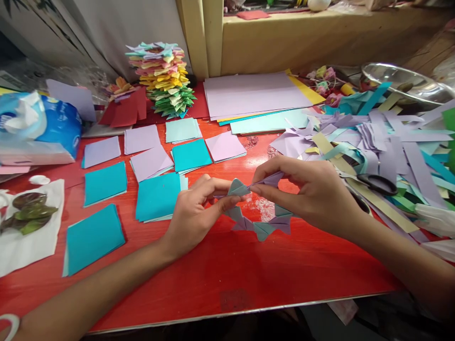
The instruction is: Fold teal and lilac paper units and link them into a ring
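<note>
A ring of folded paper pieces (pixel 263 227), teal and lilac by turns, hangs just above the red table (pixel 227 274) between my hands. My left hand (pixel 194 215) pinches a teal piece (pixel 237 188) at the top of the ring. My right hand (pixel 313 192) is closed on a lilac folded piece (pixel 272 178) that meets the teal one. Both hands hold the ring at its upper edge; its lower part shows below my fingers.
Stacks of teal (pixel 104 182) and lilac (pixel 149 161) paper squares lie left of my hands. A tall pile of folded coloured rings (pixel 165 76) stands at the back. Large sheets (pixel 252 94), paper strips (pixel 391 142), scissors (pixel 378 183), a metal bowl (pixel 401 80) and a tissue pack (pixel 39 128) surround them.
</note>
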Tool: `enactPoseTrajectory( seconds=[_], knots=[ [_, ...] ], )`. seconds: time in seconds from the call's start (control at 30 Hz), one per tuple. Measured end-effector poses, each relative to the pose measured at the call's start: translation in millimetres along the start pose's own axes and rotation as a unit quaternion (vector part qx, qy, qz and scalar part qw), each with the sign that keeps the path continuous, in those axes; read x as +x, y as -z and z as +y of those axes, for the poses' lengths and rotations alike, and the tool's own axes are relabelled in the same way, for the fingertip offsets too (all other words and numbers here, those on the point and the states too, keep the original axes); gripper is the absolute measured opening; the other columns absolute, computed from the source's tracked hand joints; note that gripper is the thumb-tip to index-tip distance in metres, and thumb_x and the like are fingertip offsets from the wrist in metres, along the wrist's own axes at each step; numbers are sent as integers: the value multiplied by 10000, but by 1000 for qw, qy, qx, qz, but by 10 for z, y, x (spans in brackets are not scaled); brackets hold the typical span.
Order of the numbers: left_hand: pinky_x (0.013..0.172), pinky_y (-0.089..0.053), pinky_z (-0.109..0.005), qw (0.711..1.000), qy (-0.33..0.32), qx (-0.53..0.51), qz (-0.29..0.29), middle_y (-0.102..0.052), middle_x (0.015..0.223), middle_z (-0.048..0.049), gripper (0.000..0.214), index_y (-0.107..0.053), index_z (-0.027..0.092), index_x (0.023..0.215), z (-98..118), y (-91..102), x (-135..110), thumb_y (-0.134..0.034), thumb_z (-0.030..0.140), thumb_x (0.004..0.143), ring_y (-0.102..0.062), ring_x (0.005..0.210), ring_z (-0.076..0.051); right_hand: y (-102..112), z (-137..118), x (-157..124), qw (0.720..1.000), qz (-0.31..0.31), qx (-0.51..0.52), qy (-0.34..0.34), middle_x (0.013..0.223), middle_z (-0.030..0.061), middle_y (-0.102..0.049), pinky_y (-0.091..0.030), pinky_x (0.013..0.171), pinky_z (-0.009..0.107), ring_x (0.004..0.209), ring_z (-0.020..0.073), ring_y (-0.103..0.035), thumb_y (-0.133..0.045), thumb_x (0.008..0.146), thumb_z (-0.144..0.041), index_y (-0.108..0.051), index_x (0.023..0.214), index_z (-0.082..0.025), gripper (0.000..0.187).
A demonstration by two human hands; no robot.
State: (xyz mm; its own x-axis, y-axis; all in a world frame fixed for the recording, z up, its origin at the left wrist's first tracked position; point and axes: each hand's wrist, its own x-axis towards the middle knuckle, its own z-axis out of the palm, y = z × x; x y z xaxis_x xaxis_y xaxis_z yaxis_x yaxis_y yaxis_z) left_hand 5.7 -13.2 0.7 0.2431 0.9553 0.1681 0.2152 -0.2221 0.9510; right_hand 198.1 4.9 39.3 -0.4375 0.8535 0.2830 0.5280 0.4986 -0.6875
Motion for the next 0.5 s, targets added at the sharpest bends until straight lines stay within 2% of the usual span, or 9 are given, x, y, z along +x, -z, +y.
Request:
enactPoseTrajectory(
  seconds=[0.2,0.4,0.5],
  knots=[
    [593,-534,-174,999,1,42,-20,-663,749,12,134,-676,229,889,14,19,-4,-584,291,815,-602,699,-98,-20,20,8,1000,-19,-10,15,649,-34,-612,-392,509,218,547,75,-534,-578,807,-264,-576,782,-184,83],
    [630,-554,-168,997,64,-42,-8,-678,781,6,140,-662,190,869,39,0,30,-604,296,799,-631,683,-92,9,70,49,993,-48,85,-69,721,-6,-630,-421,519,238,605,106,-564,-578,804,-365,-596,1001,-204,255],
    [657,-555,-176,993,93,-73,-19,-700,818,-1,171,-652,182,893,28,-9,48,-598,315,801,-649,741,-111,23,100,77,983,-60,137,-104,683,14,-631,-440,527,250,608,115,-572,-570,806,-365,-653,846,-185,202]
  ],
)
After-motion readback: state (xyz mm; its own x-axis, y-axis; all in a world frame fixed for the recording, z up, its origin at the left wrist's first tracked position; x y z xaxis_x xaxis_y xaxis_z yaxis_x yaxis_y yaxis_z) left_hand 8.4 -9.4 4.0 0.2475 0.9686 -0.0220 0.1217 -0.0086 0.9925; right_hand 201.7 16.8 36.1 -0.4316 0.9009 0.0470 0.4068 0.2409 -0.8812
